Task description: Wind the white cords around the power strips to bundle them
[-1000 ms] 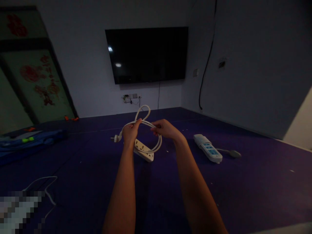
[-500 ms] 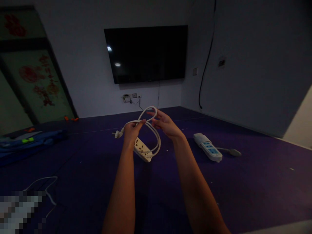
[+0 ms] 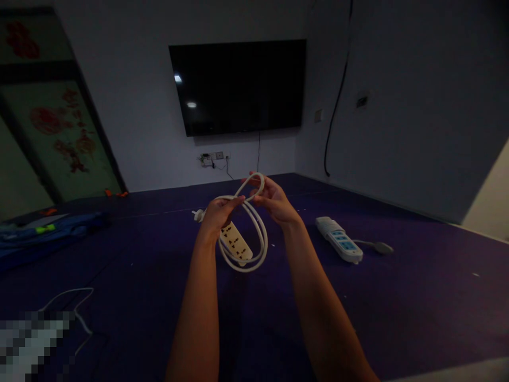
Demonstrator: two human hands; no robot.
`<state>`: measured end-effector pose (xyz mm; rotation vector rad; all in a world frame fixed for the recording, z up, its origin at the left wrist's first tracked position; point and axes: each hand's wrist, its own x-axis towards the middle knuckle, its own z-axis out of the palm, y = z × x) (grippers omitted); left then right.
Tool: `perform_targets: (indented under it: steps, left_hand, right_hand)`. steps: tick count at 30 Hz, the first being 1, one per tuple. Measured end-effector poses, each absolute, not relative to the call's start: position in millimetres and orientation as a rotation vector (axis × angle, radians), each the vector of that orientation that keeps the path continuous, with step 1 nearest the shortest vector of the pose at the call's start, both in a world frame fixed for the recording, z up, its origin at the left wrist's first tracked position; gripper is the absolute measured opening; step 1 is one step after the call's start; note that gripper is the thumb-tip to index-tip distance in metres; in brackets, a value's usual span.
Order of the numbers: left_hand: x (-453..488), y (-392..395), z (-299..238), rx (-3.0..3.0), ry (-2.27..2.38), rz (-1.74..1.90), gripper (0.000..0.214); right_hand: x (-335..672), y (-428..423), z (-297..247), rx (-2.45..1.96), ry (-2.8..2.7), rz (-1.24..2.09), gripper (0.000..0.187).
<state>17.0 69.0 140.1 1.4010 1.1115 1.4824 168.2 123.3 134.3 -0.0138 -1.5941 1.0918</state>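
Observation:
A white power strip (image 3: pixel 237 243) hangs in the air in front of me, its white cable (image 3: pixel 260 241) looped around it. My left hand (image 3: pixel 218 214) is closed on the cable where the loops cross, with the plug (image 3: pixel 198 215) sticking out to its left. My right hand (image 3: pixel 274 201) pinches the small upper loop (image 3: pixel 254 185) of the same cable. Both hands are raised above the dark purple floor (image 3: pixel 397 297).
A second power strip with blue sockets (image 3: pixel 339 240) lies on the floor to the right, its plug (image 3: pixel 379 247) beside it. A thin white cable (image 3: pixel 71 300) lies at lower left, blue items (image 3: pixel 51 228) at far left. A black TV (image 3: pixel 238 85) hangs on the wall ahead.
The strip has swung from slanting to hanging more upright, and the lower cable loop has dropped lower. My right hand has moved up and closed on the upper loop.

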Motion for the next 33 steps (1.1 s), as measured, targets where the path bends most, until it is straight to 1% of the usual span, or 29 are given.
perform_targets:
  steps: [6, 9, 14, 18, 22, 24, 25, 27, 29, 31, 33]
  left_hand:
    - [17.2, 72.2, 136.2, 1.507, 1.215, 1.528, 0.037]
    - [19.7, 73.5, 135.5, 1.471, 1.273, 1.535, 0.032]
    - [23.1, 79.5, 132.4, 1.386, 1.293, 1.644, 0.033]
    - [23.8, 86.6, 127.7, 1.363, 1.306, 1.824, 0.032]
    - [22.2, 89.4, 126.9, 1.204, 1.209, 2.01, 0.04]
    - [20.7, 89.1, 128.5, 1.105, 1.151, 2.065, 0.043]
    - [19.9, 88.6, 129.7, 1.047, 1.118, 2.089, 0.043]
    - [17.8, 87.3, 132.7, 0.919, 1.042, 2.124, 0.041]
    - [15.1, 85.6, 136.0, 0.804, 0.952, 2.138, 0.038]
    - [11.4, 83.5, 139.0, 0.727, 0.863, 2.123, 0.037]
    - [7.4, 81.4, 141.3, 0.691, 0.797, 2.09, 0.038]
  right_hand:
    - [162.7, 127.7, 136.3, -0.117, -1.511, 0.894, 0.05]
    - [156.1, 131.4, 135.4, -0.151, -1.452, 0.806, 0.048]
    - [150.5, 132.4, 137.4, -0.221, -1.327, 0.638, 0.045]
    - [154.8, 123.1, 143.0, -0.262, -1.366, 0.58, 0.046]
    - [160.9, 106.1, 149.8, -0.199, -1.592, 0.626, 0.056]
    - [161.0, 98.3, 152.2, -0.144, -1.685, 0.672, 0.056]
    - [159.9, 95.2, 153.0, -0.12, -1.721, 0.688, 0.052]
    - [155.3, 91.3, 153.7, -0.09, -1.768, 0.678, 0.034]
    - [149.1, 90.2, 153.3, -0.083, -1.794, 0.609, 0.02]
    - [143.5, 91.3, 152.4, -0.101, -1.813, 0.5, 0.011]
    - [139.8, 93.0, 151.7, -0.135, -1.842, 0.388, 0.007]
